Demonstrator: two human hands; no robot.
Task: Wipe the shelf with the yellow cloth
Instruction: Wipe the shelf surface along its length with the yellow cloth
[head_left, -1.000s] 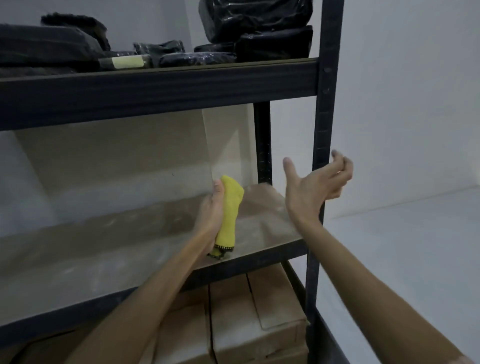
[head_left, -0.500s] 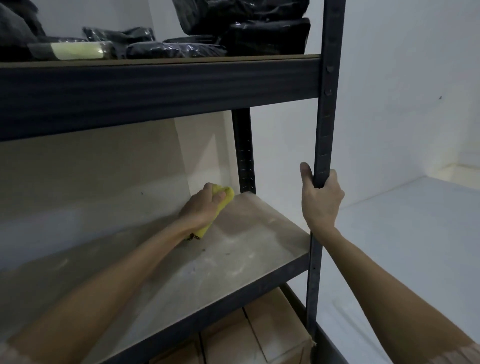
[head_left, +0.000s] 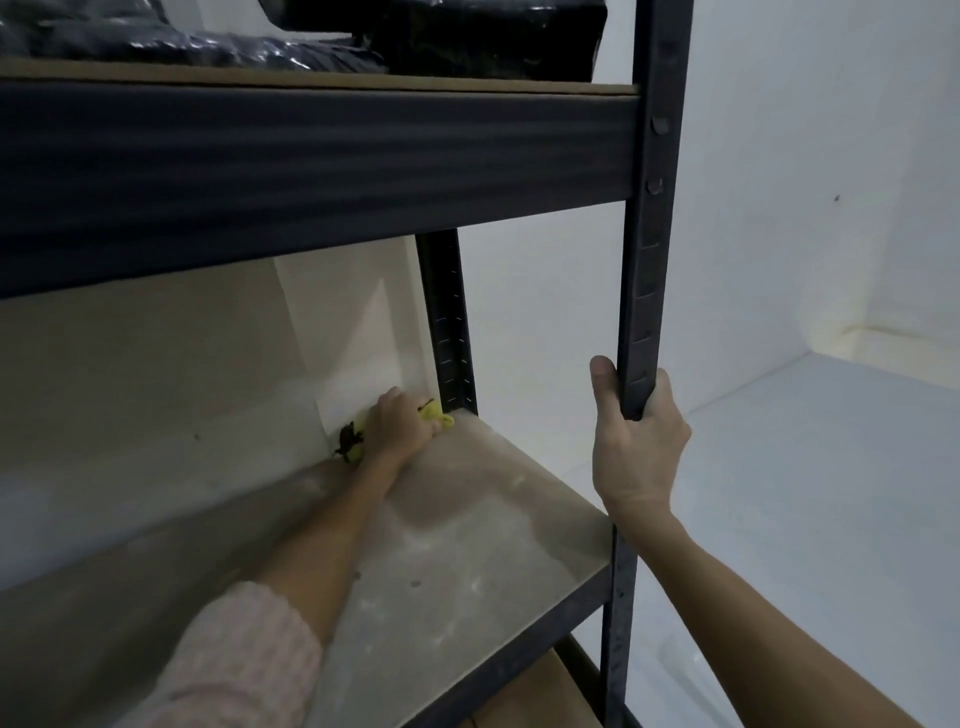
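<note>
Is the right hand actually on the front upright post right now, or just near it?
Touching. The head view shows the right hand wrapped round the front upright post, thumb on one side and fingers curled round the other, with no gap.

Viewpoint: worn on the head, close before the shelf (head_left: 467, 545).
Facing: forward and down; rear post (head_left: 447, 322) toward 12 o'clock, front post (head_left: 649, 234) toward 2 o'clock.
Shared views: only one given.

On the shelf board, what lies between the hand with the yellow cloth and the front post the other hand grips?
Head view: only bare, dusty shelf board lies between the left hand on the yellow cloth and the front post gripped by the right hand.
</note>
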